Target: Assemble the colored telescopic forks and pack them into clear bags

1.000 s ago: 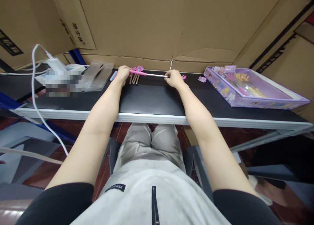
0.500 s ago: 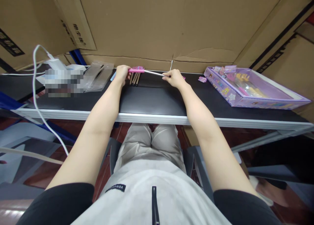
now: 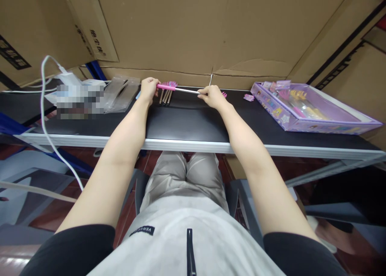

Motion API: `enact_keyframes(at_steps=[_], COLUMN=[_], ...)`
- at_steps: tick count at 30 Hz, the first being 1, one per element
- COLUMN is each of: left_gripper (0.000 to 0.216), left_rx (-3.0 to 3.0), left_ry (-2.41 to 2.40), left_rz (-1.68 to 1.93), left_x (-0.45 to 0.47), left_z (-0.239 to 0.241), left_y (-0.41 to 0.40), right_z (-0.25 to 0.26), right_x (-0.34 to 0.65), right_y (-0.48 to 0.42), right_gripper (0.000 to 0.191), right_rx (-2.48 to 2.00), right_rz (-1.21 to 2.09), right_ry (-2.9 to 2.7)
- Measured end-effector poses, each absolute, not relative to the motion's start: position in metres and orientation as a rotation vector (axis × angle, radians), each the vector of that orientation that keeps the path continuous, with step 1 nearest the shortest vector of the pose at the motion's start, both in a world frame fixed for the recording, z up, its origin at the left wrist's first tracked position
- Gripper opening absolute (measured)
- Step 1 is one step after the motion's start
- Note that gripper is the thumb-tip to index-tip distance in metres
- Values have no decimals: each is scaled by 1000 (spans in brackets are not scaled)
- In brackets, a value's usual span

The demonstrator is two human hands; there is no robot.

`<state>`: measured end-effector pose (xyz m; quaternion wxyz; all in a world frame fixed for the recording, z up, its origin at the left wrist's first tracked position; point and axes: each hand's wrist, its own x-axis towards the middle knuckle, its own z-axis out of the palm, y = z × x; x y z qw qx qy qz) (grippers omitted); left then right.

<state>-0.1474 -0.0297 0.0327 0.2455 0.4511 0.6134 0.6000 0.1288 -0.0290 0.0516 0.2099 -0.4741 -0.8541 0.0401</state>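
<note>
Both arms reach across a black tabletop (image 3: 187,121) to its far edge. My left hand (image 3: 148,89) is closed on the pink handle of a thin tool (image 3: 176,88) with a silver metal rod. My right hand (image 3: 212,95) pinches the other end of that rod. The tool is held level just above the table. Under it lie several dark metal rods (image 3: 165,97), side by side. A pink comb-like piece (image 3: 172,84) shows behind the handle, and another pink piece (image 3: 224,94) peeks out past my right hand.
Clear plastic bags (image 3: 120,92) and a white charger with a cable (image 3: 45,103) lie at the left. A purple toy box (image 3: 304,107) sits at the right, a small pink bit (image 3: 248,97) near it. Cardboard (image 3: 211,31) walls the back.
Both hands drew closer together along the tool, the right hand sliding left along the rod. The tool rose slightly and shifted left.
</note>
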Motion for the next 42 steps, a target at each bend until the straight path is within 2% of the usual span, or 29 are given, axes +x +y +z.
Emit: enact_keyframes(at_steps=[4,10,15,21,36,42], left_gripper=[16,12,22,34,34,41], left_rx=[1250,1274,1262,1263,1344,1305], left_ry=[1637,1643,1612,1578,1434,1432], left_rz=[1656,1624,1622,1599,1577,1586], left_x=[-150,-150,-141,-128,-132,-122], left_z=[31,30,33,39,32,40], left_y=[-27,-26,-34,-45,-31,-42], right_z=[51,52,51,51,44,39], right_x=[127,126,126,126,131,132], right_y=[-31,-32,-31,-31,-13,-5], right_gripper=[36,27,19,23,21,21], right_rx=[-1325,-1307,-1322,-1306,-1181,-1107], right_rz=[92,50,28,13,-55,-73], right_ry=[-2363,-2400,-2417,-2418,-2415,-2401])
